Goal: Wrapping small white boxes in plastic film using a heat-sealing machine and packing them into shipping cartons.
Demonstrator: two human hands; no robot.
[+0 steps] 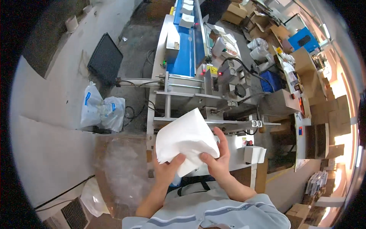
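A stack of white paper sheets [185,139] is held up in front of me, tilted, over the near end of a metal machine frame [183,94]. My left hand [166,169] grips the stack's lower edge, thumb on top. My right hand [217,156] holds the stack's right side, thumb on the front, fingers behind it. A blue conveyor belt [187,49] runs away from me, carrying white boxes [187,20].
A white plastic bag [100,110] and a dark flat panel [105,57] lie on the grey floor at left. Cardboard boxes [328,114] and a blue crate [272,81] crowd the right side. A brown board [122,168] lies at lower left.
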